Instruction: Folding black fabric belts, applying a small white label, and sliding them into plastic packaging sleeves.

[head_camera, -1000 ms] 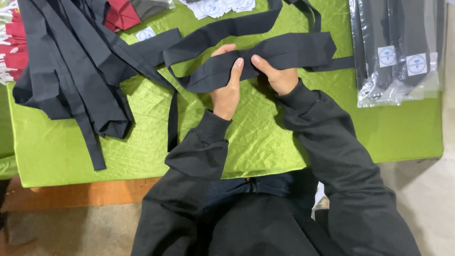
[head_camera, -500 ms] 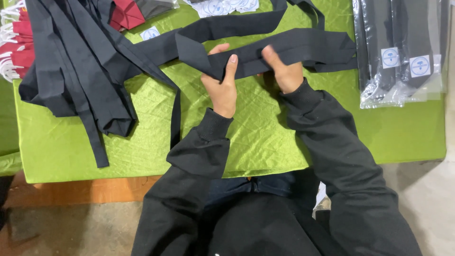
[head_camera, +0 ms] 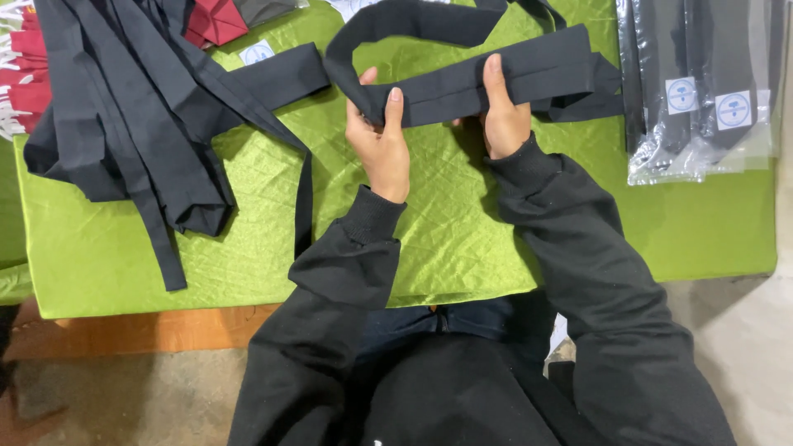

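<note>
A long black fabric strip (head_camera: 529, 70), like a tie or belt, lies folded over itself on a quilted green cloth (head_camera: 429, 223). My left hand (head_camera: 382, 140) pinches the folded left end of the strip, thumb on top. My right hand (head_camera: 500, 116) presses the doubled band flat, index finger stretched across it. The strip's tail runs left toward a heap of black ties (head_camera: 124, 107) and loops round the top of the view.
Flat plastic-wrapped black ties with round labels (head_camera: 702, 91) lie at the right of the cloth. Dark red fabric (head_camera: 211, 18) and a fringed red-and-white piece (head_camera: 21, 91) sit at the upper left. A small white label (head_camera: 258, 53) rests on the cloth. Wooden edge and concrete floor below.
Both hands have lifted and shifted the strip farther up the cloth, doubling it into a neater band. My left hand moved from under the fold to gripping its end.
</note>
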